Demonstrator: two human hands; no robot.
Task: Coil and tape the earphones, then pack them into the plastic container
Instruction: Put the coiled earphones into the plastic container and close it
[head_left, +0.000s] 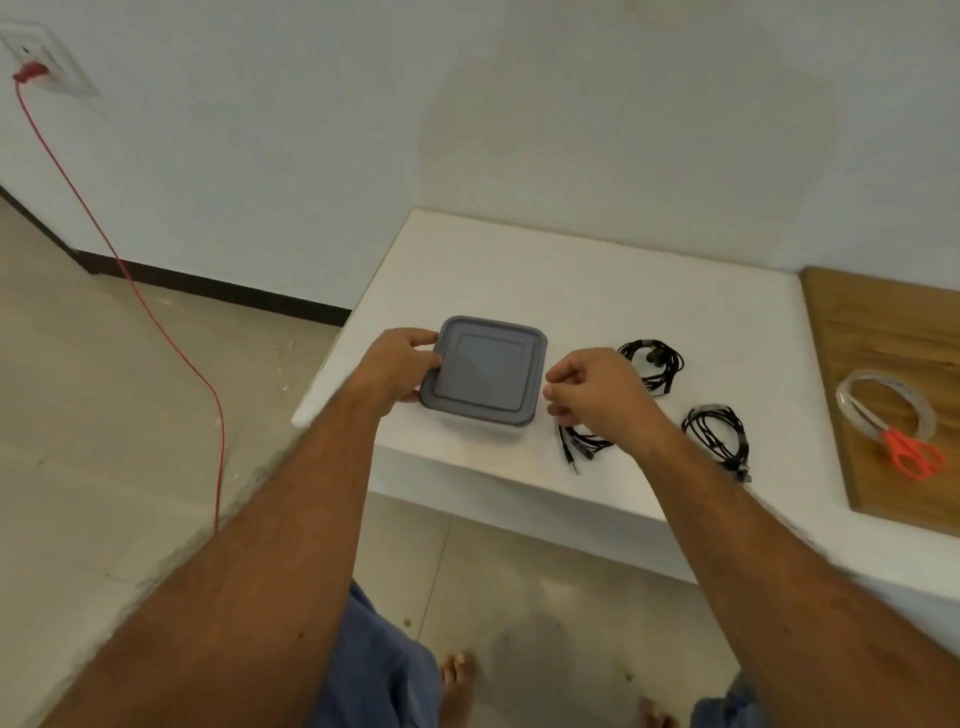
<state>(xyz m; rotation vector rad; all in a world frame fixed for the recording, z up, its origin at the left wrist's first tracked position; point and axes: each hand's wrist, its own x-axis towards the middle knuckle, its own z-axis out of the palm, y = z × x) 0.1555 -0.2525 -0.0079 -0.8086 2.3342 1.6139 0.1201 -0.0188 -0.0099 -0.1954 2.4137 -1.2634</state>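
A square plastic container (470, 423) with a grey lid (485, 371) on it stands near the front left corner of the white table (597, 280). My left hand (397, 366) grips the lid's left edge, thumb on top. My right hand (597, 400) hovers just right of the container with loosely curled fingers, holding nothing I can see. Three black coiled earphones lie to the right: one (652, 364) behind my right hand, one (719, 436) further right with tape on it, and one (576, 444) partly hidden under my right hand, its jack pointing at the table edge.
A wooden board (883, 332) at the right carries a roll of clear tape (885, 410) and orange scissors (911, 454). A red cable (156, 317) runs from a wall socket down to the floor at the left. My bare feet show below.
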